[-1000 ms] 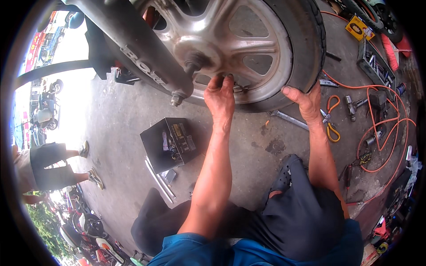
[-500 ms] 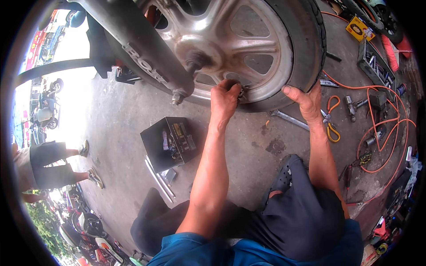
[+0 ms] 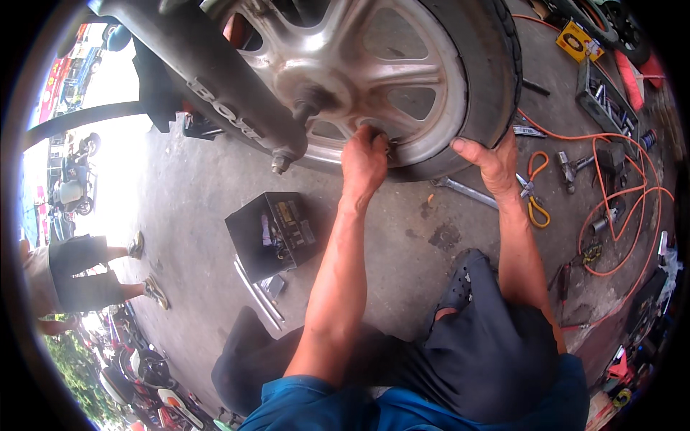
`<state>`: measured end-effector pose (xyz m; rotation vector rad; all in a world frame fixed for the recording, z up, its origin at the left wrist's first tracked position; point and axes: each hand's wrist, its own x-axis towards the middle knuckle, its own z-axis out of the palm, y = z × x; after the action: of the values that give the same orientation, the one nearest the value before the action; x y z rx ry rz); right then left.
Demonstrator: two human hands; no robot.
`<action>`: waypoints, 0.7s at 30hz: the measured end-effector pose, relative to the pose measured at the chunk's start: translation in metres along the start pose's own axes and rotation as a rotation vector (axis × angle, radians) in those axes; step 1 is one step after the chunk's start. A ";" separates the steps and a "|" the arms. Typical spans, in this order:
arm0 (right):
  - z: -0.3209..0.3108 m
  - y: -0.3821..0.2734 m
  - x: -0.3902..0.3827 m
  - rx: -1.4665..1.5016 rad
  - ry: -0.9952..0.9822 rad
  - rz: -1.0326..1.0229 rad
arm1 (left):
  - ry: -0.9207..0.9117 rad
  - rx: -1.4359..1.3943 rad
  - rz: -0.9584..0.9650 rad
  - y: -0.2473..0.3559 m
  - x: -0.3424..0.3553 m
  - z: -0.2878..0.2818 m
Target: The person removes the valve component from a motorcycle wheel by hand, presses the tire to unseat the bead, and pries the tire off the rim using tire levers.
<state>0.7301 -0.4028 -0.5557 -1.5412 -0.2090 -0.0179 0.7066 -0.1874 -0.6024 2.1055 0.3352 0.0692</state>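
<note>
A scooter or motorcycle wheel with a pale metal rim (image 3: 424, 149) and black tyre (image 3: 494, 79) fills the upper middle. At the rim's lower inner edge, my left hand (image 3: 364, 164) has its fingers and thumb pinched together. A small dark bit shows by the fingertips, too covered to name. My right hand (image 3: 492, 167) grips the tyre from its lower right side, thumb lying on the sidewall and fingers hidden behind. The grey fork leg (image 3: 215, 86) slants down across the wheel's left, near the axle.
On the floor to the right lie a wrench (image 3: 466, 192), orange-handled scissors (image 3: 535, 197), a hammer (image 3: 568, 172), an orange hose (image 3: 604, 269) and a tool tray (image 3: 607, 104). A black box (image 3: 248, 233) stands left of my left forearm. Another person (image 3: 86, 273) stands far left.
The wheel and fork appear slightly further left in the view. My left fingers have shifted a little at the rim; my right hand keeps its grip on the tyre.
</note>
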 end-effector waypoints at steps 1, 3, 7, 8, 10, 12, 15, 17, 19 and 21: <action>-0.002 0.000 0.000 -0.010 0.001 0.002 | 0.013 0.038 0.005 0.003 -0.001 0.001; -0.006 0.002 0.000 -0.019 0.004 0.002 | 0.018 0.072 0.009 0.009 -0.002 0.005; -0.003 0.005 -0.001 0.017 0.000 0.021 | 0.065 0.283 0.048 -0.002 -0.005 0.007; -0.002 0.004 -0.001 0.019 0.001 0.023 | 0.077 0.208 0.093 -0.009 -0.006 0.007; -0.001 0.002 0.000 0.043 -0.011 0.051 | 0.128 0.048 -0.005 -0.015 -0.007 0.009; -0.003 0.003 -0.001 0.038 -0.010 0.050 | 0.178 -0.113 -0.102 -0.016 -0.007 0.006; -0.004 0.005 -0.002 0.045 0.000 0.037 | 0.202 -0.298 -0.224 -0.004 -0.011 -0.011; -0.004 0.004 -0.001 0.057 0.009 0.020 | 0.195 -0.522 -0.247 0.004 -0.015 -0.013; -0.004 0.004 0.000 0.036 -0.008 0.018 | 0.194 -0.576 -0.212 0.003 -0.015 -0.007; -0.002 0.003 0.000 0.044 -0.017 0.031 | 0.196 -0.629 -0.177 0.000 -0.014 -0.005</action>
<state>0.7304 -0.4043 -0.5586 -1.5008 -0.1978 0.0247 0.6921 -0.1870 -0.5986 1.4438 0.5376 0.2445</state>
